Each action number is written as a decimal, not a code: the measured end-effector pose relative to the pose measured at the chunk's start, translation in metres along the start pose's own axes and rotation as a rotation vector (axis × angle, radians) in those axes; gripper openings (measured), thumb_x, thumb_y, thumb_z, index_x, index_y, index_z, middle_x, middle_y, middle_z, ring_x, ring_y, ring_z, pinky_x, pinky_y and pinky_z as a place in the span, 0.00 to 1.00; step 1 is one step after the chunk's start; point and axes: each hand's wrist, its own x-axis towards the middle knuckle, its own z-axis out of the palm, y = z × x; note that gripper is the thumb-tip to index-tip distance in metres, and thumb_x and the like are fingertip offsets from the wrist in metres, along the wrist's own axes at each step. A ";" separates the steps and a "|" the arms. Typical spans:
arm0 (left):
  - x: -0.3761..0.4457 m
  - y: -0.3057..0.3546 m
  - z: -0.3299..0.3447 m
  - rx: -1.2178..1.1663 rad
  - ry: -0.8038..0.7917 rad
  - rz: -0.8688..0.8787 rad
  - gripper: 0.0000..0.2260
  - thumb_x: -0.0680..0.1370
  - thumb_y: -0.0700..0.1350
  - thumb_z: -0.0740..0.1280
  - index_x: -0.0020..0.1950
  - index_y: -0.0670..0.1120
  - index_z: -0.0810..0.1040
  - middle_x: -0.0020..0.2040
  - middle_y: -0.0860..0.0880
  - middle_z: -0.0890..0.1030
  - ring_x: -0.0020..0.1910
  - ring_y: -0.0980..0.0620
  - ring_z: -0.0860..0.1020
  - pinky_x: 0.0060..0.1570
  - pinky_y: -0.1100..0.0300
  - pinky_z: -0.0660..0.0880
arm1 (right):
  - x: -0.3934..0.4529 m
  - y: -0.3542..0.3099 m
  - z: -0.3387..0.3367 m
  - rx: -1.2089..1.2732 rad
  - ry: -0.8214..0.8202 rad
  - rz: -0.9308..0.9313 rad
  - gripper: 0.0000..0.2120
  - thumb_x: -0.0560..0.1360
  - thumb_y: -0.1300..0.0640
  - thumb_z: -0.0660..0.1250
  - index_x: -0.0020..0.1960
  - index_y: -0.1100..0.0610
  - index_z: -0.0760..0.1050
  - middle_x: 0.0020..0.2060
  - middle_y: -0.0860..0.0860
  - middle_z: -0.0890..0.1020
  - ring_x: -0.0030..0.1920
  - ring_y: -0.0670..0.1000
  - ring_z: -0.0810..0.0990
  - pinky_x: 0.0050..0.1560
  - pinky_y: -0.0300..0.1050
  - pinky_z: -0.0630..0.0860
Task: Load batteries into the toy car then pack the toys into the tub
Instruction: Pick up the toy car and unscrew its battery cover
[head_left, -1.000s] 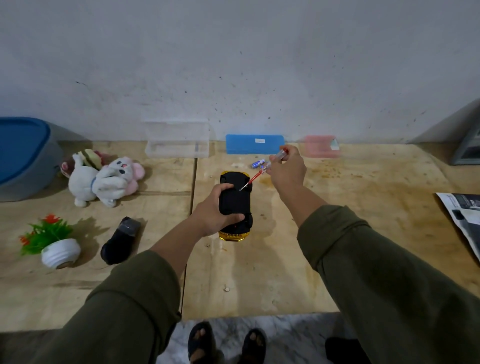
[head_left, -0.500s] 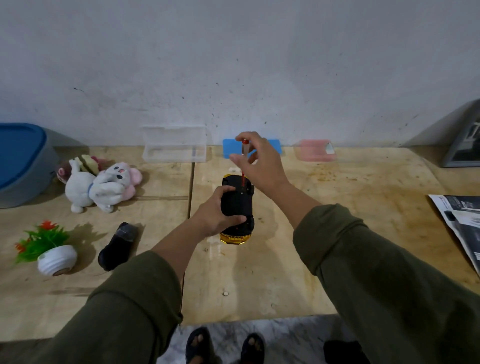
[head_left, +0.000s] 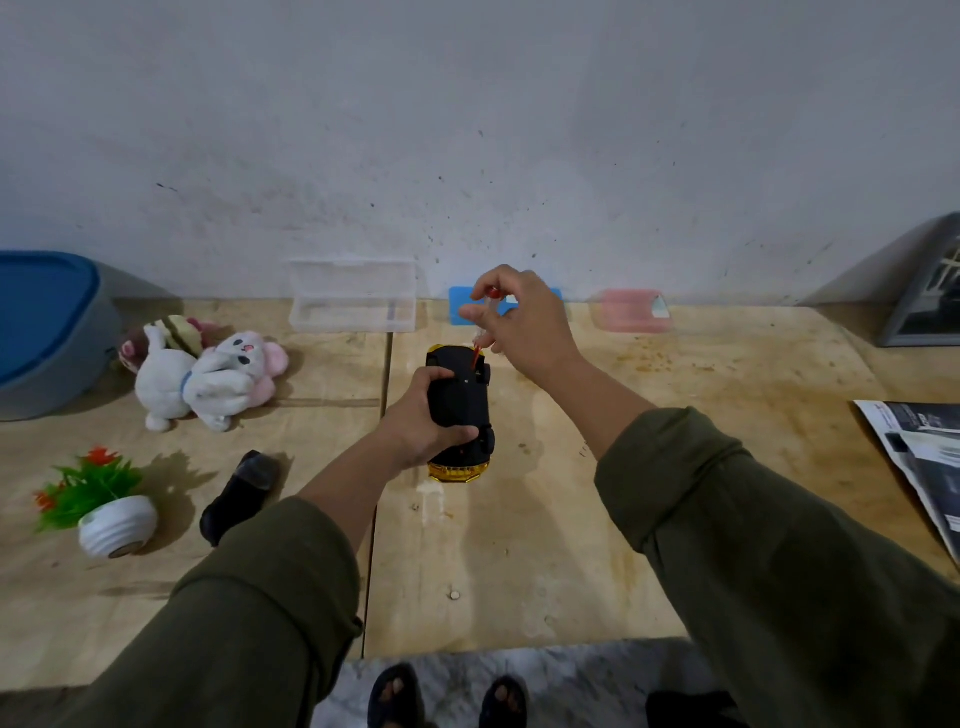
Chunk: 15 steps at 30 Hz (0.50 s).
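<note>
Your left hand (head_left: 423, 423) clamps the upturned toy car (head_left: 460, 410). Your right hand (head_left: 524, 325), at its 1 o'clock, pinches the screwdriver (head_left: 480, 345), tip on the underside

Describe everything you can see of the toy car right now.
The toy car lies upside down on the wooden table, its flat black plastic underside facing up, with shiny yellow bodywork showing at the near end and along the far edge. It points lengthwise away from the person. The left hand clamps its left side and near half. The right hand holds a small red-shafted screwdriver, tip down on the far end of the underside. No batteries are visible.
</note>
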 end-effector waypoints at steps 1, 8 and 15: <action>0.000 0.001 -0.001 0.004 -0.002 -0.003 0.33 0.70 0.43 0.76 0.68 0.53 0.62 0.63 0.48 0.72 0.59 0.44 0.75 0.57 0.46 0.77 | 0.002 -0.001 0.000 0.004 0.012 -0.001 0.04 0.73 0.59 0.70 0.46 0.54 0.76 0.46 0.53 0.74 0.31 0.54 0.82 0.30 0.35 0.74; 0.002 0.003 -0.003 0.004 -0.005 0.007 0.33 0.70 0.42 0.76 0.67 0.54 0.62 0.63 0.48 0.72 0.58 0.45 0.75 0.53 0.50 0.77 | 0.007 -0.002 -0.003 -0.023 0.024 -0.027 0.08 0.74 0.61 0.68 0.52 0.58 0.76 0.48 0.53 0.78 0.38 0.56 0.83 0.27 0.30 0.71; 0.005 0.003 -0.001 0.024 -0.014 -0.005 0.32 0.69 0.42 0.76 0.66 0.54 0.62 0.63 0.46 0.74 0.58 0.44 0.75 0.54 0.47 0.78 | 0.011 -0.002 -0.004 -0.061 0.038 -0.015 0.13 0.75 0.64 0.64 0.58 0.55 0.75 0.48 0.50 0.80 0.40 0.50 0.81 0.38 0.34 0.77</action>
